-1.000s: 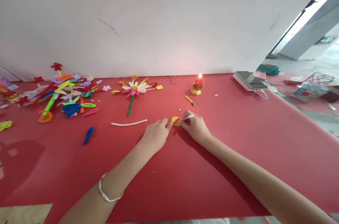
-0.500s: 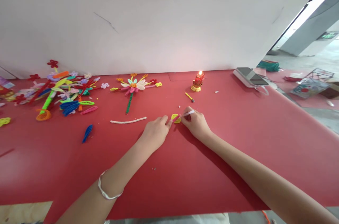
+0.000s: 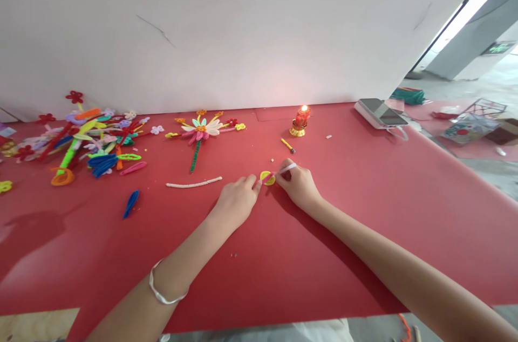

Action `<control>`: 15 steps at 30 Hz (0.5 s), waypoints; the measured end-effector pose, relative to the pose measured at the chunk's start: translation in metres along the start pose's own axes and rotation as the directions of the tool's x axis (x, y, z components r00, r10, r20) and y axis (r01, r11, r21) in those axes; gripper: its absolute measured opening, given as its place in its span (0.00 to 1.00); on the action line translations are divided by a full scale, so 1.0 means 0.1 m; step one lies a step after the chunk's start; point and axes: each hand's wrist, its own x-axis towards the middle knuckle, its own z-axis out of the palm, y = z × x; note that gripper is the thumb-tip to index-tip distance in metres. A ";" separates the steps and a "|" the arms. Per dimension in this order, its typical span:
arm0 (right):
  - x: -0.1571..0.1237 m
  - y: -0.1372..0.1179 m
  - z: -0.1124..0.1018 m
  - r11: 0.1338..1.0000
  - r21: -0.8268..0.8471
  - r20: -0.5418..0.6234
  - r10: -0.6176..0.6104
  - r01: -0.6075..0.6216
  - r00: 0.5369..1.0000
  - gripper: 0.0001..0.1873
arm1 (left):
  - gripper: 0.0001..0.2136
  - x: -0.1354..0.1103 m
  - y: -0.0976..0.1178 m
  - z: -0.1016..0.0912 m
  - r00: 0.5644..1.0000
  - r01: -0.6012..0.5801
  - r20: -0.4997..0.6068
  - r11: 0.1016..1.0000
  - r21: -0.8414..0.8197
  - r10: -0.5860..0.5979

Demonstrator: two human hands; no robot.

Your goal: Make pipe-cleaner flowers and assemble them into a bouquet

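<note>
Between my hands a small yellow ring of pipe cleaner (image 3: 271,180) lies on the red tabletop, with a short pink piece (image 3: 267,178) slanting across it. My left hand (image 3: 238,197) rests to its left, thumb and forefinger closed on the pink piece's near end. On the other side my right hand (image 3: 299,185) is closed in a pinch, with a thin white stick (image 3: 288,168) sticking out of it, and its fingertips meet the pink piece's far end. To the left of my left hand lies a cream pipe cleaner (image 3: 194,184).
A lit red candle in a gold holder (image 3: 298,130) stands beyond my hands, a yellow lighter-like stick (image 3: 288,145) before it. At the back right lies a white device with a dark screen (image 3: 382,113). Pipe-cleaner flowers (image 3: 200,129) and a colourful heap (image 3: 95,137) lie left.
The view has shifted slightly. Both hands keep almost the same place around the yellow ring. A shadow now falls on the table at the left.
</note>
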 end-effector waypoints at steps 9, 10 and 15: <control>0.02 0.00 -0.02 0.998 0.031 0.007 0.061 -0.062 0.998 0.07 | 0.19 -0.01 0.01 -0.02 1.000 -0.015 -0.008 0.999 -0.034 0.014; 0.02 0.00 -0.02 0.997 0.039 0.007 0.069 -0.069 0.998 0.07 | 0.19 -0.01 0.01 -0.02 1.000 -0.015 -0.014 0.999 -0.030 0.015; 0.03 0.03 -0.01 0.996 0.052 -0.015 0.077 -0.076 0.997 0.06 | 0.18 -0.01 0.02 -0.02 0.999 -0.037 -0.015 0.999 0.029 0.038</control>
